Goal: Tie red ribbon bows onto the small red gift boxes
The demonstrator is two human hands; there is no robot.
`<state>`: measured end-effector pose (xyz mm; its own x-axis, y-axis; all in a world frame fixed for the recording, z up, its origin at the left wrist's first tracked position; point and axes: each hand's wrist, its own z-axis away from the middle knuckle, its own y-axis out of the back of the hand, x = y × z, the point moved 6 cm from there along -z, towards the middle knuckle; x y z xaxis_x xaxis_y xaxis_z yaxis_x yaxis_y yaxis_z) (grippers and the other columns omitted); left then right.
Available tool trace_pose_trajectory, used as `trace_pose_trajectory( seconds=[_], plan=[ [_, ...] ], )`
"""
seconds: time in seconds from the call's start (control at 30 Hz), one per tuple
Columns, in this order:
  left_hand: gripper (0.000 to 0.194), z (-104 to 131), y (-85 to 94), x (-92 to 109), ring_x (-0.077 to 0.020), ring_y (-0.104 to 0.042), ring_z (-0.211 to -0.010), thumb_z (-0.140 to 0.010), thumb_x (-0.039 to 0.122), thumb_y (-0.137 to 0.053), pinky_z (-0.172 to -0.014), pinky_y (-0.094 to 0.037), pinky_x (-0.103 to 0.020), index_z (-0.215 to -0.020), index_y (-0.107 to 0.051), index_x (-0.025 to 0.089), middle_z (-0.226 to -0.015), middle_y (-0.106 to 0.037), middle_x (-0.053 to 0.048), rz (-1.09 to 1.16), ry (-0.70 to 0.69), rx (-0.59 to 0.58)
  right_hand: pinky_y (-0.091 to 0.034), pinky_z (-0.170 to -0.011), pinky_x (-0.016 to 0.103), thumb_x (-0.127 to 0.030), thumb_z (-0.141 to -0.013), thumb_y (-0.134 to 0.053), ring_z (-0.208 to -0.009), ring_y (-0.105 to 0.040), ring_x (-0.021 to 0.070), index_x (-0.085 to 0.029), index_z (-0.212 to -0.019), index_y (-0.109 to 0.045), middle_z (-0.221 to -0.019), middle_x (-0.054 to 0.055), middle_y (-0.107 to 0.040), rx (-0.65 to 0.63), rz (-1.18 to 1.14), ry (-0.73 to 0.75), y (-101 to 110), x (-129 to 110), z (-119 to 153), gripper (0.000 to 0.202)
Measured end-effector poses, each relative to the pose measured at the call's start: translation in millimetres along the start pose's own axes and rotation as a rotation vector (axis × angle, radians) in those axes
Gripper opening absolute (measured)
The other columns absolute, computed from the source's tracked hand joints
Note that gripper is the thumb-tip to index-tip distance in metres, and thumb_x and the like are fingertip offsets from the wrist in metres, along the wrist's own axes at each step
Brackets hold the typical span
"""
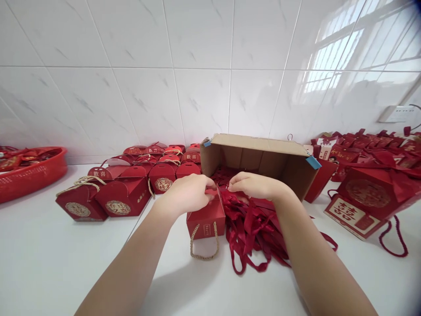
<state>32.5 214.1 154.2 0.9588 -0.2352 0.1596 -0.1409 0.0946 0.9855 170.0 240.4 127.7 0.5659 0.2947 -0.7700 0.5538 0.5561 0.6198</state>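
In the head view, a small red box (205, 217) sat on the counter (177, 281) in front of the left end of the carton (263, 142). The left hand (190, 193) held its top edge with curled fingers. Beside it, before the carton's mouth, the right hand (256, 185) drew its fingertips narrow above the ribbons (258, 228); whether they pinched anything, I could not tell. The step seemed to be work at the box's top; the next move likely called for a steady left hold.
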Motion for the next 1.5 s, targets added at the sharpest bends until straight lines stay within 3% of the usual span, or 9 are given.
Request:
trace_pose_trajectory(
  seconds=[0.5,0.67,0.93,1.2,1.5],
  plan=[
    [0.027,-1,-1.2,-3,-0.0207,-0.063,-0.068,-0.08,0.041,-0.045,-0.05,-0.037,-0.028,-0.093,-0.068,0.034,-0.088,-0.072,0.001,0.067,0.006,-0.018,-0.031,-0.047,0.026,-0.026,-0.074,-0.044,-0.044,-0.037,0.0094,-0.018,-0.054,-0.045,-0.05,-0.002,-0.049,0.007,0.005,-0.012,-2,-5,0,0.021],
    [0.028,-1,1.0,-5,-0.0226,-0.064,-0.083,-0.08,0.037,-0.045,-0.058,-0.043,-0.029,-0.1,-0.066,0.037,-0.105,-0.07,0.002,0.09,0.007,0.008,-0.033,-0.049,0.025,-0.024,-0.075,-0.044,-0.046,-0.04,0.0094,-0.018,-0.058,-0.044,-0.051,-0.003,-0.05,0.075,-0.017,-0.018,-1,-5,-2,0.018],
    [0.029,4,4.5,-2,-0.0234,-0.063,-0.088,-0.083,0.031,-0.041,-0.064,-0.044,-0.031,-0.097,-0.066,0.034,-0.108,-0.07,0.001,0.126,-0.029,0.048,-0.036,-0.053,0.025,-0.024,-0.076,-0.044,-0.051,-0.046,0.0114,-0.019,-0.065,-0.046,-0.053,-0.002,-0.052,0.05,0.038,-0.048,-5,2,-9,0.013],
    [0.032,9,7.4,3,-0.0232,-0.063,-0.082,-0.086,0.032,-0.037,-0.059,-0.041,-0.029,-0.096,-0.067,0.031,-0.103,-0.071,-0.002,0.144,-0.097,0.087,-0.035,-0.052,0.024,-0.029,-0.077,-0.048,-0.055,-0.047,0.0112,-0.019,-0.066,-0.047,-0.062,-0.001,-0.055,0.058,0.085,-0.041,1,5,-7,0.014],
    [0.029,0,3.2,3,-0.0211,-0.065,-0.075,-0.081,0.028,-0.04,-0.053,-0.037,-0.026,-0.09,-0.067,0.028,-0.098,-0.071,-0.003,0.052,-0.056,0.056,-0.035,-0.052,0.026,-0.029,-0.077,-0.044,-0.049,-0.042,0.0103,-0.018,-0.06,-0.044,-0.052,-0.002,-0.05,0.029,-0.017,0.002,-5,3,-9,0.02]
  ],
)
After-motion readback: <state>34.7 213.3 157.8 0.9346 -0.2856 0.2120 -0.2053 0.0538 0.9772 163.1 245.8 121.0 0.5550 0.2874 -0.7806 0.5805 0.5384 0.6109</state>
